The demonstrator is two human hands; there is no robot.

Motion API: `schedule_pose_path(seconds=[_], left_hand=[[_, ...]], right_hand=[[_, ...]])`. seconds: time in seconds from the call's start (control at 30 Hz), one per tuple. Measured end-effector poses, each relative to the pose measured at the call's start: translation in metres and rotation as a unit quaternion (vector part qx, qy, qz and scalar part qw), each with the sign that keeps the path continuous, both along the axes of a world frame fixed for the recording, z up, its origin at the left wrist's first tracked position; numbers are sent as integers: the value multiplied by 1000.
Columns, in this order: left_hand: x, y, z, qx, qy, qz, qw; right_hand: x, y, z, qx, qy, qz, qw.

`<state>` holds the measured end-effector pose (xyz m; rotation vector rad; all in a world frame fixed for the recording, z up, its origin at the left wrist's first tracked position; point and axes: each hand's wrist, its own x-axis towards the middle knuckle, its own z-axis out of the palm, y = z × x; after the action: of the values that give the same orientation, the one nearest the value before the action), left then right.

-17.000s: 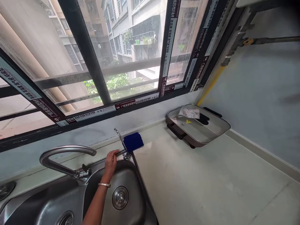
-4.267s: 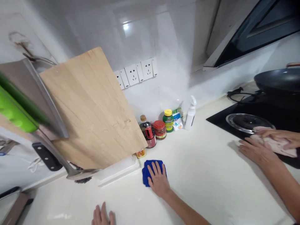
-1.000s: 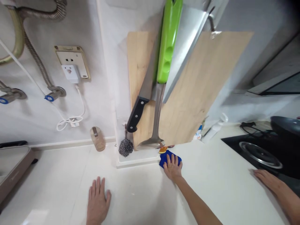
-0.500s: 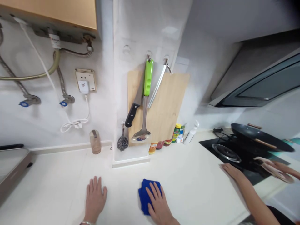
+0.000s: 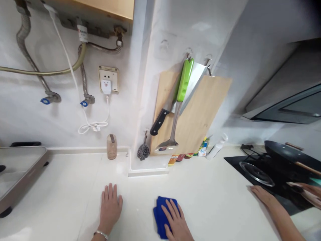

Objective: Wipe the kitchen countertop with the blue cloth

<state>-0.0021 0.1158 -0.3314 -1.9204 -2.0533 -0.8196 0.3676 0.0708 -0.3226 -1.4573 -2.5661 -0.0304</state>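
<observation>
My left hand [image 5: 109, 207] lies palm down on the white countertop [image 5: 135, 207], open, fingers stretched forward and a bracelet at the wrist. It holds nothing. Under my right hand [image 5: 178, 225] is a folded blue cloth [image 5: 159, 214]. That hand rests flat on the cloth with its fingers spread, pressing rather than grasping it. The cloth's left and far edges show; the palm hides the rest. Behind the hands, a translucent brownish bottle [image 5: 111, 149] stands against the wall.
A wooden cutting board [image 5: 200, 110], green-handled ladle [image 5: 184, 82], black-handled knife [image 5: 159, 122] and scrubber [image 5: 143, 151] hang on the pillar. At left sits a shallow appliance [image 5: 27, 177]. Another person's forearm [image 5: 281, 214] reaches toward the black cooktop [image 5: 278, 194], where a wok [image 5: 288, 155] stands.
The view has shifted left, so most things appear farther right. My left hand stays flat on the counter, my right hand on the cloth. The other person's hands are now nearer the right edge.
</observation>
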Motion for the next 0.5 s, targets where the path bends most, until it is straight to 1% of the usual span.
schedule_pose_path(seconds=[0.17,0.3,0.4,0.5], left_hand=[[-3,3,-5,0,2,-2,1000],[-4,8,-8,1,5,0,1000],[-5,12,-9,-3,11,4,1000],[-8,16,-13,-7,13,10,1000]], right_hand=[[-25,60,12,-23,-2,-68,997],[-42,105,24,-69,-10,-140,988],[-51,121,29,-95,-11,-171,981],[-57,117,28,-97,6,-181,979]])
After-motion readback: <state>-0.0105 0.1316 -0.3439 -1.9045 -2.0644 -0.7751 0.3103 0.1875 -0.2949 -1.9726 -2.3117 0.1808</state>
